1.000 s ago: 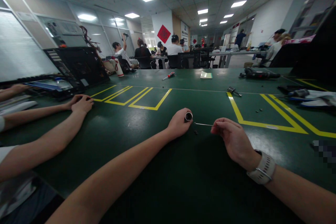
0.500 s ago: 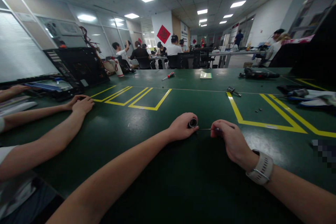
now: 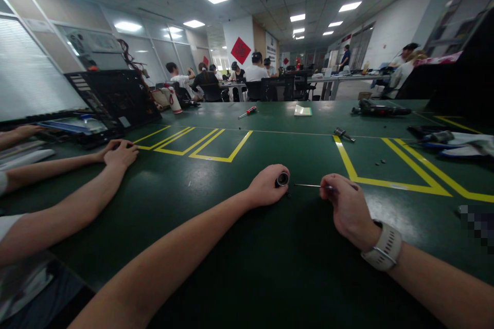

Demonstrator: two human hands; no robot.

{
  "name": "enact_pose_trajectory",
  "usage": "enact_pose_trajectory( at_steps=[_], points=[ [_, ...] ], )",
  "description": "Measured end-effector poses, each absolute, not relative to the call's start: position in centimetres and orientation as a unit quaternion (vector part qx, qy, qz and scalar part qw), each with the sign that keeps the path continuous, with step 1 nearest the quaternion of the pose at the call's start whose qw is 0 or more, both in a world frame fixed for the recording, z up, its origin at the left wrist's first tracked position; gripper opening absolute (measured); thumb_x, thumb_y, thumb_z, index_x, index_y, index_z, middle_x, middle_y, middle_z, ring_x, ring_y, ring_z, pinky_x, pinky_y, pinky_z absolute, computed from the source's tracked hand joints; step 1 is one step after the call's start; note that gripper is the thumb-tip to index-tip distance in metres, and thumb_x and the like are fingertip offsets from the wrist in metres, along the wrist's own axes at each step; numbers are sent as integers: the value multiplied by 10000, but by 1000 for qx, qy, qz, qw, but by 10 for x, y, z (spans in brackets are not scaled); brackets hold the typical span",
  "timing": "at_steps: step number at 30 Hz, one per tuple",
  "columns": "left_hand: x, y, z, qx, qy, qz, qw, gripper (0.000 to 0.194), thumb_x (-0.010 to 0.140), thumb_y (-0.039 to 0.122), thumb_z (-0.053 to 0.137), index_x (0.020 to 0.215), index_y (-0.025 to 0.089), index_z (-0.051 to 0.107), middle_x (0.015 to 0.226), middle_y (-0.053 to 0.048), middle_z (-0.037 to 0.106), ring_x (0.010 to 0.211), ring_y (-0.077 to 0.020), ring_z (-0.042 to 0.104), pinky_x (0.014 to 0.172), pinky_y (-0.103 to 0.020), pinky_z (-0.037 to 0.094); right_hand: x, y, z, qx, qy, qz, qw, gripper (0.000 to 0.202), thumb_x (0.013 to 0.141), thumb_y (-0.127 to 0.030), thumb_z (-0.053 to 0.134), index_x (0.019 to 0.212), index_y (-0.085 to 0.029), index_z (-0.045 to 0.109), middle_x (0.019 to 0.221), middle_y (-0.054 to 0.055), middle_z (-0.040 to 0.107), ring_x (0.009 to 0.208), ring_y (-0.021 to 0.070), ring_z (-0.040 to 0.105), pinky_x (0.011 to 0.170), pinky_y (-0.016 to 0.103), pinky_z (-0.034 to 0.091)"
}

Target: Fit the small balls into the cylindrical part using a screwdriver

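My left hand (image 3: 266,185) is wrapped round a dark cylindrical part (image 3: 282,179) whose ringed, hollow end faces me. Just beneath that hand a tiny dark piece (image 3: 288,195) lies on the green table (image 3: 231,247). My right hand (image 3: 345,205), with a pale watch strap at its wrist, grips a screwdriver (image 3: 307,185) by its handle, which the fingers mostly cover. Its thin shaft points left at the cylindrical part, and a small gap separates the tip from it.
A metal part (image 3: 344,134) lies by the yellow tape (image 3: 347,162); small dark pieces (image 3: 380,162) sit inside that outline. Farther back are a red screwdriver (image 3: 247,112), a notepad (image 3: 303,110) and a black power tool (image 3: 380,108). A co-worker's hands (image 3: 119,154) rest at left.
My right hand has drawn back to the right with the screwdriver, so more of its shaft shows and its tip is apart from the left hand. My left hand has barely shifted.
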State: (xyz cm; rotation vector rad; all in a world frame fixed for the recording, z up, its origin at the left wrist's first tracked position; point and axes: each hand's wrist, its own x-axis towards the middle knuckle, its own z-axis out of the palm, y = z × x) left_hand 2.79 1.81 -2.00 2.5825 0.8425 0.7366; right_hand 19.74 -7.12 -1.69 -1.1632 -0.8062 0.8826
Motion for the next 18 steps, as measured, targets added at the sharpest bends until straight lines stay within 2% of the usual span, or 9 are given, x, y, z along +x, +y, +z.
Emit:
enact_pose_trajectory(
  at_steps=[7,18],
  points=[
    [27,19,-19,901,276,269,201,178,719,236,588,878,174,536,870,-38,588,825,-177,549,753,-317,453,195,-72,-16,-522,-393,412,635,188,651,-273,555,475,-209,552,461,-13,478,509,144,426,541,316,308],
    [27,16,-17,925,233,227,198,198,688,158,593,881,175,553,868,-28,598,814,-160,557,751,-290,446,196,-72,-18,-520,-417,423,614,200,690,-253,542,496,-209,564,488,-21,504,539,143,448,569,309,323]
  ],
)
